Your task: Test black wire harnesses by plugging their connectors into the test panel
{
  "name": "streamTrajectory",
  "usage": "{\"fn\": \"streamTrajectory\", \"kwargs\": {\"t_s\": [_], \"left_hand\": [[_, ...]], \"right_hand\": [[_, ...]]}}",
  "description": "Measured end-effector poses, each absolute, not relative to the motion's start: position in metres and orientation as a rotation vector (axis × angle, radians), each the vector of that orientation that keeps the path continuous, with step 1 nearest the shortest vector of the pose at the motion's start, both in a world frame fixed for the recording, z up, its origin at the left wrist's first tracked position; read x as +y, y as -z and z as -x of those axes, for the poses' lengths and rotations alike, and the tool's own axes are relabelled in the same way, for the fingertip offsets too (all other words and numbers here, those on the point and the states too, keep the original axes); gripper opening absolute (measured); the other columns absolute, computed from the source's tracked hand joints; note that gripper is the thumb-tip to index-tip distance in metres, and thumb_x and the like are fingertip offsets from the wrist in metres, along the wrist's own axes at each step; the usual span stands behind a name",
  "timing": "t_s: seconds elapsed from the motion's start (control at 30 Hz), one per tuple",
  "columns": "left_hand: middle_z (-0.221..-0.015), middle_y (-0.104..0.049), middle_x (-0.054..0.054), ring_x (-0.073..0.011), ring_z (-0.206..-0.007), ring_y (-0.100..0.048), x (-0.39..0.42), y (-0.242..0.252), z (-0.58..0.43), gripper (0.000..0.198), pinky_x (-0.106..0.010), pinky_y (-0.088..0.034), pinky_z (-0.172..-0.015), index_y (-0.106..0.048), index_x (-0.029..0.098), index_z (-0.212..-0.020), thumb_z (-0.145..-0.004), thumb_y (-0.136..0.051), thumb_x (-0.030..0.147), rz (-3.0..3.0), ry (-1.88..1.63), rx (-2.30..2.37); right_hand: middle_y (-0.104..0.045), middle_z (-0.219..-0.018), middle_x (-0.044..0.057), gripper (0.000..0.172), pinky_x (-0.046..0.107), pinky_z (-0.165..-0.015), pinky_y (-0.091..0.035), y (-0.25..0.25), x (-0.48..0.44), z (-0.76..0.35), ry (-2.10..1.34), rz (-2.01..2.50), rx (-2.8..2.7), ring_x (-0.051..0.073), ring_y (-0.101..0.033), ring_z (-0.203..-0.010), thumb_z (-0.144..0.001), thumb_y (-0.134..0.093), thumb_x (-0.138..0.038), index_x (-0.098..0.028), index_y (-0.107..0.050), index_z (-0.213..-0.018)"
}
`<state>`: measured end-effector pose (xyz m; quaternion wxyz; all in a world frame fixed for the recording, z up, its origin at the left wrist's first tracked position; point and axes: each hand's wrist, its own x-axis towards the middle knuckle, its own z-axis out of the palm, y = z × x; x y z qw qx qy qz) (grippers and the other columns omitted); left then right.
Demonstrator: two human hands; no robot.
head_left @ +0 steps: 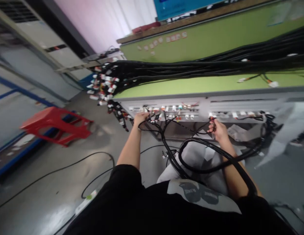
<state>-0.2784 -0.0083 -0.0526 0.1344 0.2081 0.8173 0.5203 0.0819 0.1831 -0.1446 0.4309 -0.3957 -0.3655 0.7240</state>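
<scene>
A black wiring harness (173, 162) loops across my lap, its thin branches running up to a pale panel (204, 109) set with rows of connector sockets. At the panel's left part, my left hand (141, 118) pinches a dark connector end of one branch, mostly covered by the fingers. Farther right, my right hand (218, 130) has its fingers curled round another branch's connector (211, 118), close against the sockets. Between the hands, several white and coloured connectors (163, 108) sit in the panel. The thick cable loop passes in front of my right forearm.
A thick bundle of black cables (191, 67) lies along the green bench top (166, 87), its many connectors (105, 83) hanging over the left end. A red stool (56, 124) stands on the floor at left. Near my left elbow lie a power strip (86, 201) and floor cable (78, 160).
</scene>
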Motion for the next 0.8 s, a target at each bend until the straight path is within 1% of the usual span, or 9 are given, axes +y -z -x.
{"fn": "streamTrajectory", "kwargs": {"t_s": [0.13, 0.3, 0.4, 0.47, 0.53, 0.57, 0.67, 0.73, 0.8], "left_hand": [[-0.044, -0.044, 0.001, -0.0079, -0.042, -0.037, -0.006, 0.062, 0.288, 0.025, -0.017, -0.026, -0.041, -0.051, 0.015, -0.05, -0.07, -0.063, 0.022, -0.655, -1.595, 2.322], [-0.041, -0.045, 0.002, -0.0068, -0.041, -0.036, -0.013, 0.05, 0.294, 0.022, -0.017, -0.024, -0.04, -0.056, 0.013, -0.051, -0.066, -0.069, 0.022, -0.706, -1.53, 2.247], [-0.043, -0.05, -0.001, -0.0083, -0.04, -0.041, -0.016, 0.033, 0.293, 0.025, -0.019, -0.026, -0.041, -0.058, 0.012, -0.054, -0.06, -0.078, 0.026, -0.658, -1.432, 2.09], [-0.047, -0.053, -0.004, -0.0126, -0.042, -0.047, -0.015, 0.023, 0.29, 0.031, -0.023, -0.031, -0.043, -0.059, 0.012, -0.056, -0.057, -0.081, 0.033, -0.638, -1.334, 2.075], [-0.051, -0.057, -0.008, -0.0201, -0.051, -0.057, -0.01, 0.016, 0.284, 0.038, -0.027, -0.038, -0.05, -0.061, 0.012, -0.059, -0.056, -0.08, 0.044, -0.702, -1.126, 2.285], [-0.055, -0.059, -0.011, -0.0246, -0.06, -0.061, -0.007, 0.013, 0.282, 0.042, -0.028, -0.041, -0.055, -0.063, 0.011, -0.062, -0.058, -0.077, 0.051, -0.751, -0.973, 2.448], [-0.081, -0.068, -0.021, -0.0348, -0.089, -0.064, 0.004, 0.009, 0.275, 0.066, -0.033, -0.046, -0.073, -0.069, 0.007, -0.082, -0.065, -0.057, 0.071, -0.856, -0.499, 2.812], [-0.096, -0.067, -0.024, -0.0371, -0.099, -0.062, 0.009, 0.007, 0.272, 0.078, -0.034, -0.046, -0.08, -0.068, 0.005, -0.095, -0.069, -0.046, 0.075, -0.879, -0.334, 2.864], [-0.103, -0.066, -0.026, -0.0376, -0.103, -0.061, 0.012, 0.007, 0.27, 0.081, -0.035, -0.046, -0.083, -0.068, 0.004, -0.1, -0.07, -0.043, 0.075, -0.863, -0.266, 2.871]], "right_hand": [[-0.052, -0.046, -0.004, 0.024, 0.021, -0.035, -0.044, 0.148, 0.188, -0.071, -1.724, 0.967, -0.861, 0.005, -0.038, -0.033, -0.081, -0.062, -0.032, -0.013, -0.058, -0.066], [-0.053, -0.048, -0.003, 0.019, 0.021, -0.037, -0.044, 0.151, 0.185, -0.069, -1.666, 0.894, -0.843, 0.005, -0.039, -0.036, -0.081, -0.062, -0.025, -0.011, -0.06, -0.068], [-0.055, -0.05, -0.001, 0.017, 0.022, -0.039, -0.045, 0.154, 0.186, -0.074, -1.724, 0.873, -0.854, 0.006, -0.04, -0.036, -0.082, -0.059, -0.022, -0.011, -0.061, -0.069], [-0.055, -0.049, -0.001, 0.018, 0.022, -0.039, -0.046, 0.155, 0.188, -0.075, -1.734, 0.863, -0.853, 0.006, -0.04, -0.036, -0.08, -0.062, -0.024, -0.012, -0.061, -0.067], [-0.055, -0.048, -0.001, 0.02, 0.022, -0.039, -0.046, 0.156, 0.189, -0.075, -1.735, 0.846, -0.854, 0.006, -0.04, -0.036, -0.075, -0.068, -0.029, -0.013, -0.06, -0.065], [-0.055, -0.048, -0.002, 0.022, 0.022, -0.038, -0.046, 0.157, 0.189, -0.075, -1.73, 0.84, -0.855, 0.006, -0.04, -0.036, -0.071, -0.071, -0.031, -0.013, -0.06, -0.064], [-0.055, -0.048, -0.002, 0.03, 0.022, -0.037, -0.047, 0.158, 0.189, -0.074, -1.706, 0.836, -0.863, 0.006, -0.04, -0.036, -0.06, -0.077, -0.039, -0.014, -0.061, -0.062], [-0.054, -0.047, -0.002, 0.033, 0.022, -0.036, -0.047, 0.159, 0.189, -0.073, -1.697, 0.835, -0.861, 0.006, -0.04, -0.035, -0.056, -0.079, -0.041, -0.014, -0.061, -0.06], [-0.054, -0.046, -0.002, 0.034, 0.022, -0.036, -0.047, 0.158, 0.189, -0.072, -1.689, 0.829, -0.854, 0.006, -0.04, -0.035, -0.054, -0.08, -0.042, -0.014, -0.061, -0.059]]}}
